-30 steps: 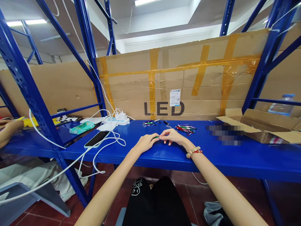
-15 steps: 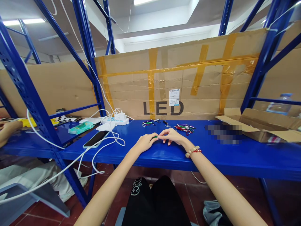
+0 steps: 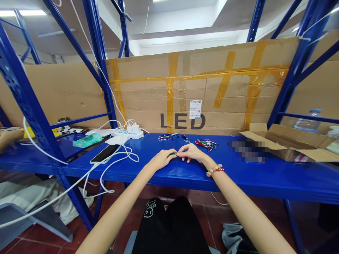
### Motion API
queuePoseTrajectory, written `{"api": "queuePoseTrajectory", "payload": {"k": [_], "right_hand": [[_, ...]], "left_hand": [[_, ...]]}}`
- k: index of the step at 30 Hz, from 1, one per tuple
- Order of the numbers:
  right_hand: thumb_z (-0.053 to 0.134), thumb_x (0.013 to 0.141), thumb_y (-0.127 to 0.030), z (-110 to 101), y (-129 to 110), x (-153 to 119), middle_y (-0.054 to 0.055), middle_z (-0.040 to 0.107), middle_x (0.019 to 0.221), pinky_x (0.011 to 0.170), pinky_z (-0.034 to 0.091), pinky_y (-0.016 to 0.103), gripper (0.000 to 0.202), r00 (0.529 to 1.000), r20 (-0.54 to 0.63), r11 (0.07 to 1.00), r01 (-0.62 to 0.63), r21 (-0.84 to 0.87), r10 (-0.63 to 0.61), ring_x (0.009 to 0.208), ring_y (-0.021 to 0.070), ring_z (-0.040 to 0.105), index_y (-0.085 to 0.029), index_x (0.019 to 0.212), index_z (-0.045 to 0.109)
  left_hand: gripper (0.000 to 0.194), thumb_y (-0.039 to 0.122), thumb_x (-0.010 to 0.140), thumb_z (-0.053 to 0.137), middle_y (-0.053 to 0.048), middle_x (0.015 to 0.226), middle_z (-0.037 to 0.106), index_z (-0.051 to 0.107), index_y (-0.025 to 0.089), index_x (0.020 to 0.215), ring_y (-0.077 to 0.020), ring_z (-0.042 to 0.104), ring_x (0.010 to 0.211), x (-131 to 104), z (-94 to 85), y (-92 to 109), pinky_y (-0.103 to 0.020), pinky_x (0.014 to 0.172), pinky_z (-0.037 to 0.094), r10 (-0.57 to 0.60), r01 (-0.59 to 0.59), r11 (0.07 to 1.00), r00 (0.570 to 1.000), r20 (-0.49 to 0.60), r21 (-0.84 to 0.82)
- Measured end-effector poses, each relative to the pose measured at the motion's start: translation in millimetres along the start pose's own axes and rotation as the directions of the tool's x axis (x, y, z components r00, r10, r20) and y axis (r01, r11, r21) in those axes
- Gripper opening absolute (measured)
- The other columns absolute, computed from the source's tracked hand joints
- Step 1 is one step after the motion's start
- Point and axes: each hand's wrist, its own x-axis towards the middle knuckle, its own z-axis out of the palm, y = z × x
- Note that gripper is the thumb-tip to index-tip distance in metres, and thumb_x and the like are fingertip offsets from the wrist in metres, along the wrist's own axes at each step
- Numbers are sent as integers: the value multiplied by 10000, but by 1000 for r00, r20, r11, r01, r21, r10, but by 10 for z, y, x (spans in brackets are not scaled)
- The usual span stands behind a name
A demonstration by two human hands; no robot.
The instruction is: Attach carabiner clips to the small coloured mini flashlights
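My left hand [image 3: 161,159] rests low over the blue shelf top [image 3: 148,180], its fingers closed on a small green piece [image 3: 173,153] that is mostly covered. My right hand [image 3: 192,152], with a beaded bracelet at the wrist, pinches at the right end of this piece, fingertips together. The piece's exact kind is too small to make out. Beyond the hands lies a pile of small slim coloured pieces [image 3: 168,136]. A black one [image 3: 184,137] lies beside it. A second pile, with red, green and silver pieces [image 3: 206,144], is behind my right hand.
Left of my hands are a phone [image 3: 105,154], loose white cables [image 3: 131,157] and a power strip [image 3: 134,134]. An open cardboard box [image 3: 286,141] stands at the right, beside a blurred-out patch. Upright cardboard [image 3: 148,98] backs the shelf. A co-worker's hand [image 3: 12,135] shows far left.
The view has shifted slightly, moving most things a little left in the picture. Both hands keep their hold on the green piece. The co-worker's hand at the far left has moved.
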Motion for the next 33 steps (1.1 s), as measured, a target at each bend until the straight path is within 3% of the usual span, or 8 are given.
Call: {"api": "queuePoseTrajectory", "payload": {"k": [7, 13, 19, 24, 29, 33], "right_hand": [[722, 577, -440, 11, 32, 33, 1, 582, 468, 336, 424, 159, 349, 999, -50, 998, 14, -64, -18, 402, 73, 512, -119, 710, 692], [736, 560, -426, 27, -22, 23, -12, 553, 438, 343, 398, 163, 331, 999, -43, 999, -29, -20, 28, 392, 66, 483, -117, 665, 679], [717, 601, -403, 49, -93, 2, -1, 592, 590, 362, 351, 128, 279, 992, -5, 985, -122, 122, 124, 478, 47, 492, -139, 650, 641], [711, 627, -386, 62, -87, 35, 18, 619, 700, 391, 385, 131, 254, 983, 17, 959, -180, 220, 181, 507, 47, 506, -150, 687, 637], [694, 647, -415, 76, -81, 43, 33, 627, 730, 392, 394, 117, 288, 986, -8, 953, -161, 256, 168, 523, 48, 520, -146, 742, 654], [667, 674, -425, 89, -85, 67, 35, 635, 771, 375, 395, 117, 288, 989, -72, 975, -114, 192, 129, 494, 38, 518, -150, 755, 648]], "left_hand": [[180, 316, 883, 408, -1, 905, 639, 540, 215, 951, -168, 601, 839, 9, 30, -31, -247, 755, 435, -1, 0, 999, 999, -33, -43], [143, 295, 885, 412, 10, 857, 637, 526, 210, 903, -154, 604, 774, 7, 32, -15, -228, 715, 426, 28, -31, 999, 997, -67, -44], [119, 274, 894, 401, -3, 852, 642, 503, 214, 906, -172, 615, 793, -5, 14, 34, -233, 706, 425, 32, -36, 999, 990, -136, -25], [97, 236, 887, 412, -18, 1009, 631, 506, 216, 903, -174, 598, 910, 10, 16, 44, -230, 769, 422, 31, -35, 999, 984, -175, -23], [139, 237, 890, 401, -8, 1007, 634, 514, 222, 970, -170, 598, 916, 24, 17, 52, -240, 790, 428, 24, -28, 999, 978, -206, -18], [186, 235, 890, 381, 19, 997, 639, 530, 254, 999, -171, 598, 910, 70, 9, 34, -252, 791, 431, 11, -20, 999, 972, -233, -38]]}}
